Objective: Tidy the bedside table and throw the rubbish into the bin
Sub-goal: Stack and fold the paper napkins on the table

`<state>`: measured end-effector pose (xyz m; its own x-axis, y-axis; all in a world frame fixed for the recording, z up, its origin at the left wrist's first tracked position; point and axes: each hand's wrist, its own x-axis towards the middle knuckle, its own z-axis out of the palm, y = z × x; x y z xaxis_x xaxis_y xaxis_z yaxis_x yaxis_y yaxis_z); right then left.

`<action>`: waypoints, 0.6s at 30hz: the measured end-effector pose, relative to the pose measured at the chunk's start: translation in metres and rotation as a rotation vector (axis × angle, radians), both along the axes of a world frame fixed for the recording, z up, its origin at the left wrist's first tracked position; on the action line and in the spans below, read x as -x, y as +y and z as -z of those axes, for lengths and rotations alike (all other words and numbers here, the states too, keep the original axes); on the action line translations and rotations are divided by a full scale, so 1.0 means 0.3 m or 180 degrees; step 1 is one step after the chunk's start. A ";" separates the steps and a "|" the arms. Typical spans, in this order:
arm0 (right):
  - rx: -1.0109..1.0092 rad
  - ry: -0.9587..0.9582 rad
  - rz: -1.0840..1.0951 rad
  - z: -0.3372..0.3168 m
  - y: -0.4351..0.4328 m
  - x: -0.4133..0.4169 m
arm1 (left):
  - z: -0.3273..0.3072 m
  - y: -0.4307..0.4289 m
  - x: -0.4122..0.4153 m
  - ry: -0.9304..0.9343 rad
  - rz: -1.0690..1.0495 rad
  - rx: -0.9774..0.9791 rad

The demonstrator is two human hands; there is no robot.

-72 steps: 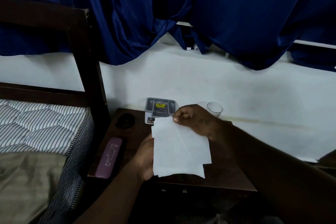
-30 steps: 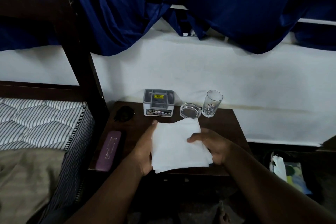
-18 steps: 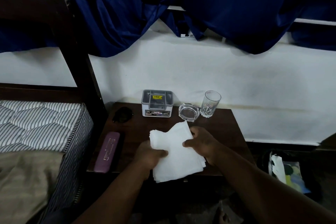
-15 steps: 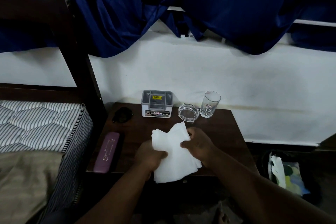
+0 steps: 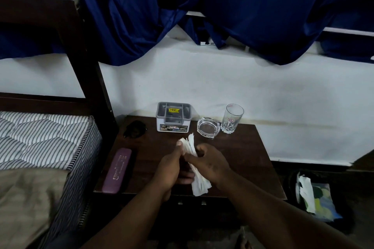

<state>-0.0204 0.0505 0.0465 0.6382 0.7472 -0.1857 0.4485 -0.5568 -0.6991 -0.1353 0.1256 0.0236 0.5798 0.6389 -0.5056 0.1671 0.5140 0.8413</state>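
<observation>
Where the white paper (image 5: 191,159) lay flat half a second ago, left hand (image 5: 169,168) and right hand (image 5: 208,164) now clamp it folded. Likely bound for the bin (image 5: 315,194)

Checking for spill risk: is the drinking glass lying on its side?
No, the glass stands upright at the back of the bedside table, beside the ashtray.

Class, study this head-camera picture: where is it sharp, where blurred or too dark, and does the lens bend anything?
Head view: dim room light; the glass, ashtray and grey box read sharply. The white paper between the left hand and right hand is motion-smeared. The bin sits in deep shadow. The wide lens bows the bedpost.
</observation>
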 end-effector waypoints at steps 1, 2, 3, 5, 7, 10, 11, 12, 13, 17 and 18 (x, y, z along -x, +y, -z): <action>0.0017 0.0037 -0.0075 -0.006 -0.003 -0.006 | -0.002 0.000 0.000 -0.0048 0.0014 0.0041; 0.0056 0.0044 -0.0165 -0.011 -0.005 -0.016 | -0.003 0.001 0.000 -0.0078 0.0046 0.0039; 0.0102 0.0000 -0.0242 -0.017 -0.007 -0.028 | -0.005 0.002 0.001 -0.0083 0.0112 -0.0045; 0.0167 -0.0059 -0.0264 -0.037 -0.005 -0.055 | -0.008 0.005 0.003 -0.0076 0.0294 -0.0383; 0.0159 0.0129 -0.0149 -0.061 0.000 -0.081 | -0.009 0.003 0.009 -0.0167 0.0459 -0.0892; -0.0007 0.0783 0.0092 -0.106 0.009 -0.107 | 0.013 0.005 0.027 -0.0184 0.0695 -0.2559; -0.0020 0.0990 0.0212 -0.126 0.013 -0.114 | 0.018 0.005 0.033 -0.0058 0.0862 -0.3251; 0.0001 0.1145 0.0325 -0.149 0.018 -0.123 | 0.023 0.008 0.037 0.0076 0.1006 -0.3851; 0.0049 0.1243 0.0415 -0.171 0.024 -0.134 | 0.022 0.008 0.038 0.0219 0.1091 -0.4272; 0.0335 0.1577 0.0382 -0.247 0.041 -0.177 | -0.013 -0.014 0.025 0.0519 0.0804 -0.4954; 0.0331 0.1714 0.0271 -0.256 0.042 -0.180 | -0.019 -0.014 0.020 0.0548 0.0681 -0.5069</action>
<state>0.0335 0.0631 0.1232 0.4900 0.6575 -0.5724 -0.0067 -0.6538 -0.7566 -0.1412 0.1215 0.0292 0.7320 0.4709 0.4924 0.2614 -0.8615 0.4353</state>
